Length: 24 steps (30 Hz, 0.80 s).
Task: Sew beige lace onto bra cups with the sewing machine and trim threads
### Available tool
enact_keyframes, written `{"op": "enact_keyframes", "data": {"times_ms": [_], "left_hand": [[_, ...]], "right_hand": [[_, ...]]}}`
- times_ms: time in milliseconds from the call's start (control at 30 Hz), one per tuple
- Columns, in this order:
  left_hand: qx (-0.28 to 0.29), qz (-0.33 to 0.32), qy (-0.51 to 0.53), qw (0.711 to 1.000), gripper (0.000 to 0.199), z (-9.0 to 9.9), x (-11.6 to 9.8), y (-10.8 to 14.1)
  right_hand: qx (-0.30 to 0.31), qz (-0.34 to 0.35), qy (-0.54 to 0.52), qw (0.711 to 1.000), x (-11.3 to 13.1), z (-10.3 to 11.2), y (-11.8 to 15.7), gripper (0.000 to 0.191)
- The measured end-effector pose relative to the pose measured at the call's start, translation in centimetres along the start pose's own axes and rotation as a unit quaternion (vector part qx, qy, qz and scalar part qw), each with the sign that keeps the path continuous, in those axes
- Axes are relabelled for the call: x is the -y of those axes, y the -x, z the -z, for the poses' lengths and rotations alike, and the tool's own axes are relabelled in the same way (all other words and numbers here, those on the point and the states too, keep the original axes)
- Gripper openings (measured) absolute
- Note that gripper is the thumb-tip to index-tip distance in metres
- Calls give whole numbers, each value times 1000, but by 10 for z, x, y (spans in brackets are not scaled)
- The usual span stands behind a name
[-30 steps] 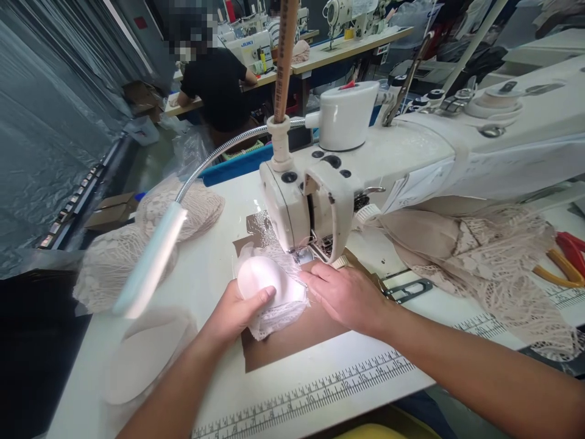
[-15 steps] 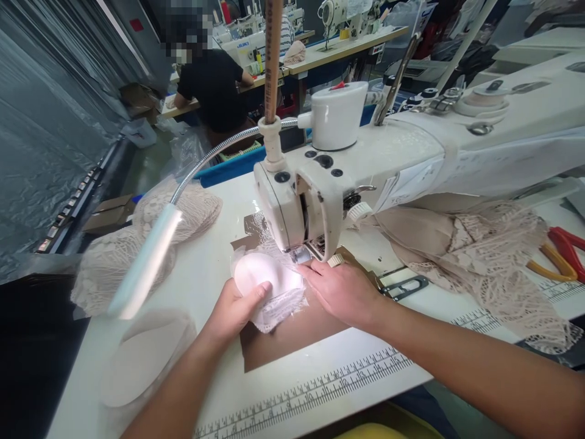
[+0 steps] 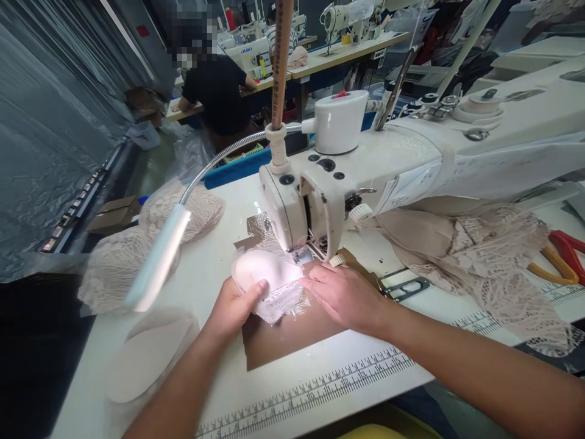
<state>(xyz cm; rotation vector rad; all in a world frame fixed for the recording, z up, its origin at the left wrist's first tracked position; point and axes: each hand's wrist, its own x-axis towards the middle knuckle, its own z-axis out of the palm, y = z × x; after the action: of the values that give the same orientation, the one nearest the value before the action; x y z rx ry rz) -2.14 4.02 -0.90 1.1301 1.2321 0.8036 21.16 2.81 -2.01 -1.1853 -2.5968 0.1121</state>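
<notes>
A pale padded bra cup (image 3: pixel 258 269) edged with lace lies under the head of the white sewing machine (image 3: pixel 292 207). My left hand (image 3: pixel 235 305) grips its left side, the thumb flat on top and the fingers hidden beneath. My right hand (image 3: pixel 342 292) is at the cup's right edge, its fingertips closed on the edge just in front of the presser foot (image 3: pixel 300 255). Lace fabric (image 3: pixel 278 308) hangs from the cup's lower side. Brown tape (image 3: pixel 283 347) covers the machine bed under the work.
A lit gooseneck lamp (image 3: pixel 158 259) arches over stacked lace pieces (image 3: pixel 119 265) on the left. Another cup (image 3: pixel 148 360) lies nearer me. To the right are beige lace garments (image 3: pixel 489 262) and red-handled pliers (image 3: pixel 569 250). A printed ruler (image 3: pixel 311 396) lines the front edge. A person (image 3: pixel 214 91) sits beyond.
My right fingertips have drawn back slightly from the presser foot to the cup's edge. The lace on the lower side has shifted up a little. The view has moved slightly.
</notes>
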Motion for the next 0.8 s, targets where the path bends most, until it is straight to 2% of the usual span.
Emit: {"op": "enact_keyframes", "data": {"times_ms": [133, 300, 500, 633, 800], "left_hand": [[3, -15, -15, 1000, 38, 4, 1, 1], [-13, 3, -88, 996, 29, 9, 3, 3], [61, 28, -165, 984, 34, 18, -3, 5], [125, 45, -298, 945, 39, 30, -17, 14], [144, 48, -464, 873, 43, 39, -44, 41]], "right_hand": [[8, 4, 5, 1000, 1, 0, -1, 27], [25, -15, 42, 999, 3, -1, -3, 33], [19, -41, 72, 996, 3, -5, -6, 37], [-21, -52, 75, 996, 1, -7, -7, 34], [-39, -47, 45, 997, -3, -6, -5, 31]]}}
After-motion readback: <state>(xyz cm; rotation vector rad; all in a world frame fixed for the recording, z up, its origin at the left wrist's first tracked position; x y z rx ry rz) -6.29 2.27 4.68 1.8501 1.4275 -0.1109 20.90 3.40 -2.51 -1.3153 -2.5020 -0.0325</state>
